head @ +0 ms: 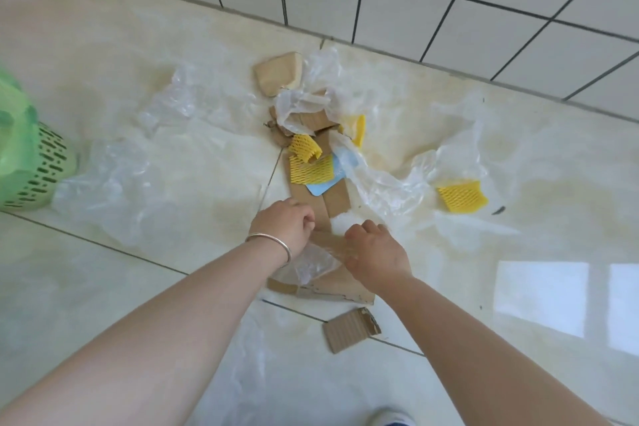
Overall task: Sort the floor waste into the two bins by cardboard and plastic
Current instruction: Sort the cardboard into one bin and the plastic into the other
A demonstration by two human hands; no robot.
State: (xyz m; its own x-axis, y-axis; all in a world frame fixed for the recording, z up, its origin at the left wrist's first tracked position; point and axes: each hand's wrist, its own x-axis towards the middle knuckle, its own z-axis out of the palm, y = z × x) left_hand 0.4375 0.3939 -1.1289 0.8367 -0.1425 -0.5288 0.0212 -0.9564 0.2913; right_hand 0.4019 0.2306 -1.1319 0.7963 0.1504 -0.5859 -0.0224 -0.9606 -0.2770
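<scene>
Both hands on the cardboard strip [325,239] at the pile's near end: left hand [287,221] curled on its left end, right hand [373,245] grasping the right, long axis crosswise.

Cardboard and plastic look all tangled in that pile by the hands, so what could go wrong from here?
1. Clear plastic film drapes over the cardboard strip that both the left hand and right hand reach for, so film may ride along into the wrong bin.
2. Yellow foam nets rest on the cardboard and could slide off when it lifts.
3. Only the green basket shows.
</scene>
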